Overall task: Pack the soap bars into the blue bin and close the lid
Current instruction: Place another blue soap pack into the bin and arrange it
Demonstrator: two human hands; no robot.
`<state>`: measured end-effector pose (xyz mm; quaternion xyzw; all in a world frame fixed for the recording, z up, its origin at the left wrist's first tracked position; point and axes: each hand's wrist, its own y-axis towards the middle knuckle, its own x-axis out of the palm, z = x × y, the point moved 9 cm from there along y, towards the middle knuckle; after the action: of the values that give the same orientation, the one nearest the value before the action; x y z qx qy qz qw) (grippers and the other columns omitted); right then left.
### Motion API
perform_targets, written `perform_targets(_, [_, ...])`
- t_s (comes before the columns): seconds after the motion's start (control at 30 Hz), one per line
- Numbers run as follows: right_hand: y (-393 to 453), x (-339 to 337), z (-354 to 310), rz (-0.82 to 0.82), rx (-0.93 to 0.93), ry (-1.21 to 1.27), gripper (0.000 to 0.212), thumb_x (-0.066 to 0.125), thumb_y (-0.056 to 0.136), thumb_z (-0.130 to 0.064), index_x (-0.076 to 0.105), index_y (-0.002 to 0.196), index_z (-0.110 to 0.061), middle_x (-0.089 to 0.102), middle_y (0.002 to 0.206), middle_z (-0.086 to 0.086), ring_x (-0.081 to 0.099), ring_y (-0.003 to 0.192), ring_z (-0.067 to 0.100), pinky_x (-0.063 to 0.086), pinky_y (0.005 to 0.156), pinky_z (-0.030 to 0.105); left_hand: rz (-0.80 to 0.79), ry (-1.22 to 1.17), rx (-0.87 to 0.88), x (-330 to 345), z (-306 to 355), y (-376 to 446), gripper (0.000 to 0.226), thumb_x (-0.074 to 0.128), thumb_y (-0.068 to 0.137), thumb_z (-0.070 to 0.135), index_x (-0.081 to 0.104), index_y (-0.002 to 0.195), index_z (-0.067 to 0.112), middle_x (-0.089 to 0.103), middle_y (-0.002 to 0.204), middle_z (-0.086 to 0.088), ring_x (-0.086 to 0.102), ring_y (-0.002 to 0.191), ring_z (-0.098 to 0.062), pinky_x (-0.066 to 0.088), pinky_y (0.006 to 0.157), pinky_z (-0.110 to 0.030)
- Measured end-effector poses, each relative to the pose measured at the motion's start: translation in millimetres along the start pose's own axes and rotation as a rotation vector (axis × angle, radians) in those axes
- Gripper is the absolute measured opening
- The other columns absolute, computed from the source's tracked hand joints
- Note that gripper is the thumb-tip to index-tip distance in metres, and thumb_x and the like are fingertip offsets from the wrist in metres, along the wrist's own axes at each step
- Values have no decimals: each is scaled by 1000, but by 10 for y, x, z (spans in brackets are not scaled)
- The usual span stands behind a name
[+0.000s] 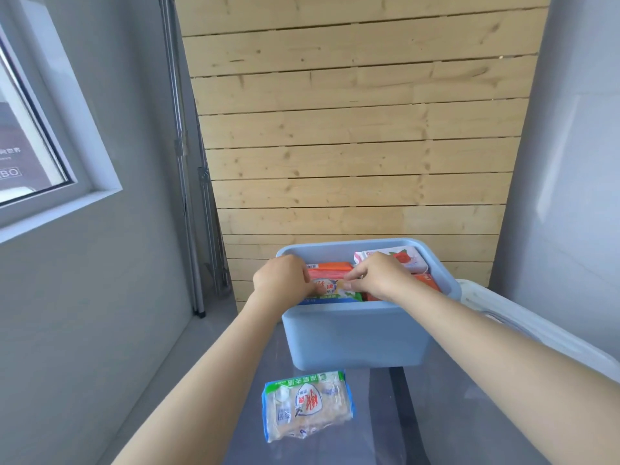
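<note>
Both hands reach into the open light-blue plastic bin (355, 333): the left hand (283, 276) and right hand (379, 275) together pinch a green-and-white wrapped soap bar (332, 290) lying on top of its contents. Behind it lie an orange-wrapped bar (330, 267) and, far right, a pink-and-white bar (407, 258). One more clear-wrapped soap bar (307, 406) lies on the grey table (453, 414), near the bin. The white lid (523, 327) rests to the right.

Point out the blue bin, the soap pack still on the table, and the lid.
blue bin (355, 337), head view, front wall.
soap pack (307, 406), head view, middle of wrapper.
lid (536, 325), head view, pale top surface.
</note>
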<state>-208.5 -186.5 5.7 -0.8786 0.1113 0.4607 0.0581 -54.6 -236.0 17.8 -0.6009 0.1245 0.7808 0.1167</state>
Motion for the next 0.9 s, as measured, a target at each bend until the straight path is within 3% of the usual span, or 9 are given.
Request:
perform_targets(0.07, [-3, 31, -11, -24, -10, -41, 25, 65, 82, -38, 73, 103, -25, 72, 92, -1, 54, 79, 13, 36, 62, 24, 26, -38, -7, -10, -25, -36, 39, 65, 74, 60, 67, 83, 22, 66, 82, 4, 57, 78, -17, 40, 60, -24])
perform_targets(0.13, [-64, 14, -38, 12, -18, -49, 27, 63, 84, -37, 71, 108, -25, 65, 79, -6, 54, 80, 16, 35, 62, 24, 85, -164, -11, -43, -58, -104, 34, 66, 76, 55, 70, 90, 24, 67, 88, 4, 57, 80, -16, 42, 64, -25])
perform_targets(0.3, [-611, -151, -180, 388, -213, 86, 19, 65, 82, -28, 73, 99, -24, 54, 78, -10, 53, 77, 11, 36, 62, 25, 347, -596, 58, -225, -260, -554, 17, 65, 83, 38, 71, 90, 24, 59, 87, 4, 55, 77, -10, 38, 61, -16])
perform_targets(0.4, [-948, -40, -216, 430, -324, 160, 16, 70, 79, -22, 75, 94, -19, 57, 75, -7, 51, 76, 7, 37, 68, 16, 383, -673, 30, -160, -380, -892, 8, 64, 83, 37, 68, 88, 32, 55, 87, 12, 55, 75, 0, 36, 59, -4])
perform_targets(0.5, [-1104, 271, -46, 334, -241, 175, 20, 69, 80, -30, 75, 97, -19, 59, 78, -12, 51, 71, -3, 35, 66, 6, 358, -660, -54, 96, -536, -1177, 17, 63, 82, 38, 65, 97, 31, 58, 99, 8, 58, 87, -9, 42, 68, -15])
perform_targets(0.6, [-1098, 779, 228, 98, -32, 124, 39, 64, 83, -40, 67, 116, -18, 69, 108, -5, 62, 97, 8, 45, 81, 20, 115, -484, -219, 637, -711, -1333, 44, 59, 84, 41, 53, 125, 28, 49, 126, -2, 49, 116, -21, 41, 85, -28])
perform_targets(0.7, [-1102, 1126, 364, -55, 81, 153, 42, 62, 85, -36, 64, 117, -9, 66, 123, 4, 59, 116, 21, 48, 96, 34, -120, -514, -340, 1112, -847, -1465, 58, 55, 86, 40, 37, 140, 28, 41, 138, -7, 49, 119, -25, 44, 86, -29])
perform_targets(0.77, [-1118, 1219, 384, -79, 141, 241, 46, 64, 84, -31, 59, 122, -5, 62, 127, 9, 59, 115, 26, 51, 94, 42, -108, -625, -345, 1185, -869, -1500, 57, 56, 86, 33, 39, 140, 26, 49, 136, -7, 53, 114, -21, 41, 77, -23])
perform_targets(0.9, [-1163, 1261, 411, -36, 223, 381, 55, 72, 78, -19, 55, 129, -12, 62, 125, 10, 65, 97, 25, 53, 89, 39, -24, -738, -368, 1142, -923, -1547, 52, 63, 83, 22, 51, 134, 21, 62, 125, -5, 60, 108, -19, 43, 78, -21])
